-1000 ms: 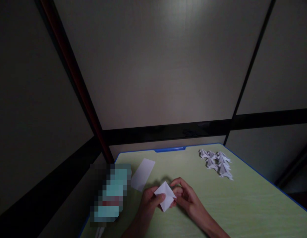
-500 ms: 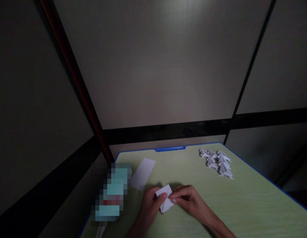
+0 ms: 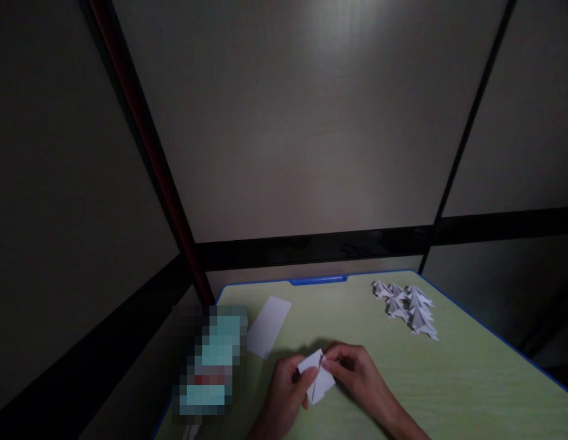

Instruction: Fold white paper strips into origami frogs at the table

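Note:
A small folded piece of white paper (image 3: 323,384) is held between both hands, over the near middle of the table. My left hand (image 3: 286,388) pinches it from the left, thumb lying across its face. From the right, my right hand (image 3: 354,366) grips the paper's upper right edge between thumb and fingers. A crease or flap line runs down the paper between the two thumbs. The fingers behind the paper are mostly hidden.
Several folded white paper figures (image 3: 419,315) sit clustered at the table's far right. A flat white paper sheet (image 3: 269,327) lies left of centre, beside a blurred-out turquoise object (image 3: 214,360). The pale green table (image 3: 449,379) has a blue rim, with panelled walls behind.
My right hand has shifted from the paper's right side up to its upper right edge. The flap there now stands opened more. The whole view has moved slightly.

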A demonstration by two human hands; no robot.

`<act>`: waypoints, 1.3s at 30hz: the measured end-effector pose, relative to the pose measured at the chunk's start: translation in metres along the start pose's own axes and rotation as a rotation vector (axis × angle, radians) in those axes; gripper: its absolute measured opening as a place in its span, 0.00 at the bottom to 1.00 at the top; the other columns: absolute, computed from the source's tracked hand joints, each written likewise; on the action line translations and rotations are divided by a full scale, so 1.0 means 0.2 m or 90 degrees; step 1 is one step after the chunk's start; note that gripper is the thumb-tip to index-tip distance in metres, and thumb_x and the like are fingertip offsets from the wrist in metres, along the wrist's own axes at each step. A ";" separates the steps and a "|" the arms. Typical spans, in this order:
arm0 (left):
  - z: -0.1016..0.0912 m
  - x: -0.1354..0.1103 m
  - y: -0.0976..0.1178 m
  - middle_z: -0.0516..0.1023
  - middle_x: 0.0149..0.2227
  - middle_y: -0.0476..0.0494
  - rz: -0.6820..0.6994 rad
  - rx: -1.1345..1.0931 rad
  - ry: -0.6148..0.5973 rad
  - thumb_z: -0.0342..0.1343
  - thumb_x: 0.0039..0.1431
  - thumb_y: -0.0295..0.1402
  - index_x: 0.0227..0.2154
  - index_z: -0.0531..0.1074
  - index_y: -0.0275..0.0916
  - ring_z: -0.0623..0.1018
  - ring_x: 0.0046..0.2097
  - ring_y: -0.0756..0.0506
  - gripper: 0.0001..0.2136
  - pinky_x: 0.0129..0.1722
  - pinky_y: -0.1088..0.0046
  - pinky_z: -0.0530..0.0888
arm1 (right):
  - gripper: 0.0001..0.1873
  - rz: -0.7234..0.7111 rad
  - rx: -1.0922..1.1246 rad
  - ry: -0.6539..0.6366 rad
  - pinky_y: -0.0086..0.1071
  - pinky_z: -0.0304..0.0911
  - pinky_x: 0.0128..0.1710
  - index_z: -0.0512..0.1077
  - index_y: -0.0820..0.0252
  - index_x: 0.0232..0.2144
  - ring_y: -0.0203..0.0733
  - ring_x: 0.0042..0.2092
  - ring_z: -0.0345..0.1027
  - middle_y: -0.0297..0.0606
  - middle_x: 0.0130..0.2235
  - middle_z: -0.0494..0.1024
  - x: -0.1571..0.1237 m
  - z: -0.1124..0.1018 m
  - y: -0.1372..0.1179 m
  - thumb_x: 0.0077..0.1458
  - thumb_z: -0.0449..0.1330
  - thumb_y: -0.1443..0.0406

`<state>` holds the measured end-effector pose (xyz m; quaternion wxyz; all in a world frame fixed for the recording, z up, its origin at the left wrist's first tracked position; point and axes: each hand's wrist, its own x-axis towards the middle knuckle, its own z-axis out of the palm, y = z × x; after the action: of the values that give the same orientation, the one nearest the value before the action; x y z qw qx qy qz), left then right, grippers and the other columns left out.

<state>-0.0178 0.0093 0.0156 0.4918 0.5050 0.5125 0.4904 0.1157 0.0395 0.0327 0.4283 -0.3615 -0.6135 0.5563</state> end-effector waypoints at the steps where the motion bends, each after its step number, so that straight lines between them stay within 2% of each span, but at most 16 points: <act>1: 0.00 0.00 0.00 0.60 0.13 0.55 -0.002 -0.004 -0.005 0.53 0.39 0.42 0.16 0.65 0.33 0.59 0.14 0.55 0.14 0.11 0.82 0.55 | 0.13 0.012 0.006 0.006 0.26 0.54 0.20 0.69 0.66 0.16 0.32 0.20 0.57 0.32 0.17 0.67 0.00 0.00 0.00 0.36 0.60 0.59; 6: 0.00 0.00 0.03 0.62 0.13 0.53 -0.020 -0.004 -0.001 0.54 0.38 0.41 0.17 0.66 0.33 0.60 0.14 0.55 0.13 0.12 0.81 0.56 | 0.15 0.046 0.033 0.016 0.25 0.54 0.19 0.70 0.67 0.16 0.32 0.19 0.57 0.33 0.16 0.68 0.00 -0.01 0.00 0.34 0.60 0.57; 14: -0.01 0.00 0.03 0.63 0.13 0.52 -0.022 -0.019 -0.019 0.53 0.38 0.39 0.14 0.65 0.33 0.63 0.18 0.52 0.12 0.16 0.79 0.60 | 0.15 0.031 0.002 0.065 0.24 0.52 0.18 0.68 0.67 0.14 0.30 0.18 0.55 0.30 0.14 0.64 -0.01 0.03 -0.03 0.33 0.60 0.57; 25: -0.01 0.01 0.03 0.63 0.14 0.51 0.012 0.017 -0.028 0.54 0.39 0.39 0.16 0.69 0.30 0.62 0.20 0.52 0.14 0.18 0.79 0.58 | 0.14 0.031 0.030 0.094 0.24 0.52 0.18 0.66 0.66 0.13 0.30 0.18 0.56 0.31 0.15 0.66 -0.01 0.05 -0.01 0.36 0.60 0.59; 31: -0.01 0.00 0.04 0.64 0.15 0.50 0.005 0.062 -0.019 0.53 0.41 0.36 0.16 0.68 0.30 0.62 0.20 0.52 0.12 0.18 0.79 0.58 | 0.13 0.053 0.073 0.104 0.24 0.51 0.18 0.66 0.67 0.13 0.30 0.18 0.55 0.31 0.15 0.67 -0.01 0.06 0.00 0.34 0.61 0.61; 39: 0.00 -0.01 0.05 0.64 0.15 0.51 0.002 0.048 -0.020 0.53 0.40 0.37 0.17 0.69 0.30 0.62 0.20 0.52 0.12 0.18 0.79 0.58 | 0.13 0.054 0.082 0.104 0.24 0.50 0.18 0.66 0.67 0.14 0.30 0.18 0.55 0.31 0.15 0.66 -0.02 0.06 -0.01 0.35 0.60 0.60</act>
<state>-0.0173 0.0082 0.0262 0.4797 0.5318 0.5220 0.4632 0.1062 0.0313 0.0348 0.4754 -0.4027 -0.5239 0.5808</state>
